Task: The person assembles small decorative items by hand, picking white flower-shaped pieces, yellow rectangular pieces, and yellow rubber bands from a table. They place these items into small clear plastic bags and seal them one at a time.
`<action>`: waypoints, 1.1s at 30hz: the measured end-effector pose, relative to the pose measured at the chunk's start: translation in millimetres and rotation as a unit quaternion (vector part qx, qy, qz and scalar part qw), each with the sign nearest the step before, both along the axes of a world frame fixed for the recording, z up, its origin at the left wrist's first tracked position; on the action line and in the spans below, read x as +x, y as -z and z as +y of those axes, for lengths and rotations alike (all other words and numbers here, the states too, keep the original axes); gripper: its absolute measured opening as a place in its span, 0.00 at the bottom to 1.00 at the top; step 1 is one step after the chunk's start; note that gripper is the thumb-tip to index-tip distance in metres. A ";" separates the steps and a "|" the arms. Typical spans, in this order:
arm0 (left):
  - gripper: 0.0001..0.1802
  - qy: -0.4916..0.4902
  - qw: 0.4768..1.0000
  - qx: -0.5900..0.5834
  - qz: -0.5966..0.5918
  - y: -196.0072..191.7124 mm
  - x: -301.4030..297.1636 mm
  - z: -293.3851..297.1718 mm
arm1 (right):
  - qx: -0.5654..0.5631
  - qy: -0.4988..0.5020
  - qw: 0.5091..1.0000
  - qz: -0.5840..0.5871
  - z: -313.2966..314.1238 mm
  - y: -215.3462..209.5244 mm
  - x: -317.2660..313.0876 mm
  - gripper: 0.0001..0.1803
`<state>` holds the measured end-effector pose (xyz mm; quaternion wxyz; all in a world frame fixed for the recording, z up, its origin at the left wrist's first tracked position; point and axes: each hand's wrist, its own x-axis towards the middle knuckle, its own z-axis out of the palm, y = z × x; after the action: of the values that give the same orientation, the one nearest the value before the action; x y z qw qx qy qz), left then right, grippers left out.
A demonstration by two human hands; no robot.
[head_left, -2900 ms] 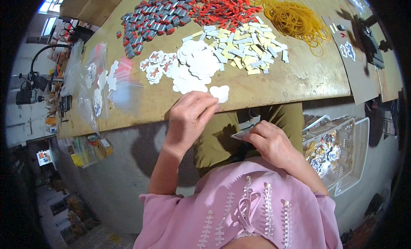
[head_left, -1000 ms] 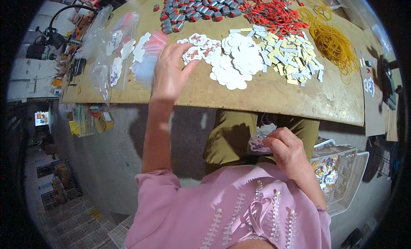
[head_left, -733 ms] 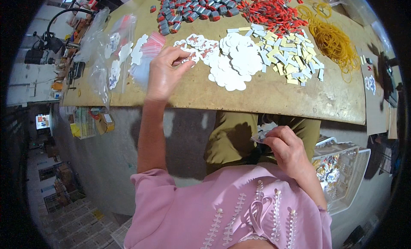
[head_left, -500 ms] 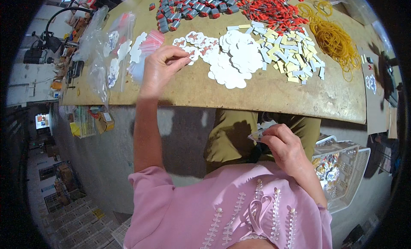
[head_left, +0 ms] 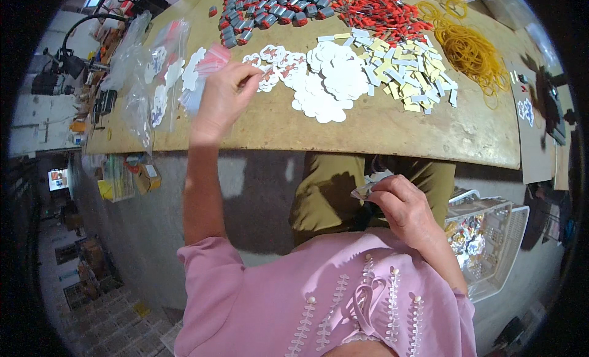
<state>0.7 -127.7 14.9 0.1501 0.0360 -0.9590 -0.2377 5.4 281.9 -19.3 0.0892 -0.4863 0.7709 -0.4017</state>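
My left hand point(head_left: 225, 98) is above the table's near part with its fingers pinched together; what they hold, if anything, is hidden. Beside it are a stack of clear zip bags with red tops point(head_left: 213, 61) and several white cloud-shaped cutouts with a brown-red print point(head_left: 269, 67). My right hand point(head_left: 405, 203) is over my lap, thumb and fingers closed on a small clear plastic bag point(head_left: 362, 190) whose contents I cannot make out. Right of the printed cutouts is a heap of plain white cutouts point(head_left: 334, 81).
On the table point(head_left: 392, 139) are grey-and-red small parts point(head_left: 270, 13), red-tipped pieces point(head_left: 380, 16), yellow and grey-blue strips point(head_left: 408, 78) and yellow rubber bands point(head_left: 472, 53). Plastic bags with cutouts point(head_left: 162, 81) lie left. A white basket point(head_left: 512, 246) with filled packets stands low right.
My left hand has drawn a little left, off the printed cutouts and toward the zip bags. My right hand stays over my lap with the small bag, which is tilted slightly differently.
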 end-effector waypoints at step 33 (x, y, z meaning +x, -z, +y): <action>0.13 0.166 0.980 0.110 0.020 -16.3 77.7 178.1 | -0.070 0.012 0.995 0.066 -14.6 -20.1 -0.3 0.13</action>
<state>78.4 50.4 31.2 0.1229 -0.1121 -0.9164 -0.3641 5.1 267.3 0.8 -0.0008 -0.5077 0.7508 -0.4225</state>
